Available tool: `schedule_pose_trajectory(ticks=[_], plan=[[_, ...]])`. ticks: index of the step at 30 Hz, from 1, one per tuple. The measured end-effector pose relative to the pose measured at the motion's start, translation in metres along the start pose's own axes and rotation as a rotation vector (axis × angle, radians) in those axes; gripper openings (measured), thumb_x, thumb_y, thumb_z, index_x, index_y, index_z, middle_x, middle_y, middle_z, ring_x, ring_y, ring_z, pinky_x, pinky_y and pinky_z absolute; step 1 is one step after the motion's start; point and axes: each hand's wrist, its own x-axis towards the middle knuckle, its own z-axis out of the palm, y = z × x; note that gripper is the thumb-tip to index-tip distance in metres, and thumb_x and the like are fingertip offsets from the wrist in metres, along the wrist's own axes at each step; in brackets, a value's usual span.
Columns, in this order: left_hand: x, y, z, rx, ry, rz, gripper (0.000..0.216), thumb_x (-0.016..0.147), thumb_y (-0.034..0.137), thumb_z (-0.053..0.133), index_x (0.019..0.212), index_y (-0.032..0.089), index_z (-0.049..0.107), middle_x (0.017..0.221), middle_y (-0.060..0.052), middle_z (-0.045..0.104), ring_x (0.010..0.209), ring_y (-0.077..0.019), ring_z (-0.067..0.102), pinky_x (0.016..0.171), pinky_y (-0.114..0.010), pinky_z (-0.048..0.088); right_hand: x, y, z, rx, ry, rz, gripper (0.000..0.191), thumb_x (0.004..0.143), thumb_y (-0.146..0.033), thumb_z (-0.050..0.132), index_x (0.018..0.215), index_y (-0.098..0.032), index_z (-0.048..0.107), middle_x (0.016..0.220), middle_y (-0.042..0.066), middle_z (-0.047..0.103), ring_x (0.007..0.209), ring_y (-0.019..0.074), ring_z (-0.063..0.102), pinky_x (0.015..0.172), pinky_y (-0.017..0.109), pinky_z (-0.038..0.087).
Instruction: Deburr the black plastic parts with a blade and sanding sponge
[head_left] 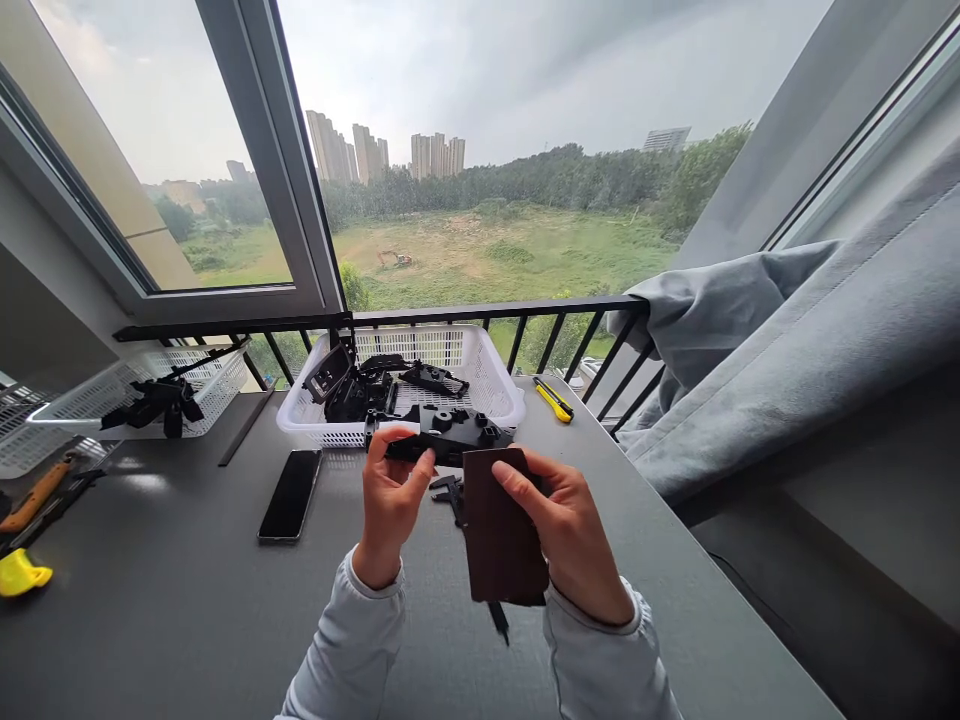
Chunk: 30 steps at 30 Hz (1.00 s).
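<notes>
My left hand [391, 506] is shut on a black moulded plastic part [447, 437], gripping its near end, with the part reaching right over the white basket's front rim. My right hand [571, 532] holds a dark brown rectangular pad [499, 525], possibly an abrasive sheet, by its right edge. The pad's top edge lies against or just under the black part; I cannot tell which. Below the pad, small black plastic pieces [448, 491] rest on the table, partly hidden by it.
A white mesh basket [405, 345] holds black plastic parts, and a second basket [202, 375] holds more. A phone [290, 495], yellow utility knife [553, 399], orange-handled tool [34, 495] and yellow object [22, 573] lie on the grey table [150, 610]. A railing [487, 308] runs behind.
</notes>
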Motion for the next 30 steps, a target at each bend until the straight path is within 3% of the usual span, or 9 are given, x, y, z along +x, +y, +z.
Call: schedule_pose_trajectory(ticks=[6, 11, 16, 19, 24, 30], plan=[[0.003, -0.003, -0.003, -0.063, 0.047, -0.031, 0.026, 0.071, 0.017, 0.068, 0.093, 0.021, 0.054, 0.074, 0.006, 0.061, 0.053, -0.0071, 0.060, 0.054, -0.019, 0.050, 0.006, -0.002, 0.002, 0.325, 0.185, 0.100, 0.030, 0.060, -0.040, 0.083, 0.078, -0.018, 0.073, 0.059, -0.002, 0.067, 0.043, 0.0120, 0.054, 0.038, 0.022, 0.044], [0.003, -0.003, 0.002, -0.179, 0.089, -0.089, 0.044, 0.076, 0.022, 0.069, 0.115, 0.025, 0.051, 0.079, 0.004, 0.064, 0.058, -0.0078, 0.062, 0.062, -0.022, 0.054, 0.006, 0.001, 0.008, 0.383, 0.220, 0.091, 0.026, 0.060, -0.038, 0.083, 0.074, -0.019, 0.071, 0.054, -0.004, 0.064, 0.040, 0.0102, 0.052, 0.036, 0.020, 0.042], [0.000, -0.003, 0.006, -0.254, 0.052, -0.153, 0.038, 0.080, 0.032, 0.069, 0.113, 0.027, 0.051, 0.078, 0.003, 0.065, 0.067, -0.0109, 0.067, 0.067, -0.024, 0.057, 0.007, 0.004, 0.011, 0.379, 0.195, 0.081, 0.025, 0.062, -0.039, 0.082, 0.074, -0.019, 0.072, 0.056, -0.003, 0.066, 0.042, 0.0110, 0.054, 0.039, 0.021, 0.044], [-0.003, -0.003, 0.009, -0.235, 0.020, -0.138, 0.053, 0.076, 0.030, 0.074, 0.121, 0.029, 0.045, 0.083, 0.004, 0.067, 0.067, -0.0110, 0.067, 0.068, -0.025, 0.057, 0.007, 0.004, 0.012, 0.385, 0.158, 0.086, 0.026, 0.061, -0.039, 0.083, 0.074, -0.020, 0.073, 0.058, -0.003, 0.068, 0.045, 0.0116, 0.057, 0.041, 0.020, 0.047], [-0.009, 0.000, 0.018, -0.217, 0.020, -0.104, 0.090, 0.069, 0.030, 0.082, 0.137, 0.033, 0.024, 0.106, -0.003, 0.068, 0.084, -0.0169, 0.070, 0.071, -0.027, 0.058, 0.007, 0.006, 0.015, 0.388, 0.060, 0.092, 0.026, 0.061, -0.038, 0.084, 0.075, -0.019, 0.076, 0.060, -0.001, 0.069, 0.047, 0.0107, 0.057, 0.043, 0.019, 0.047], [-0.009, 0.001, 0.021, -0.274, -0.048, -0.076, 0.089, 0.071, 0.028, 0.080, 0.137, 0.034, 0.022, 0.109, -0.004, 0.067, 0.088, -0.0168, 0.069, 0.079, -0.029, 0.056, 0.005, 0.006, 0.019, 0.371, 0.048, 0.098, 0.025, 0.061, -0.039, 0.083, 0.075, -0.019, 0.076, 0.059, -0.001, 0.068, 0.048, 0.0116, 0.056, 0.044, 0.021, 0.046]])
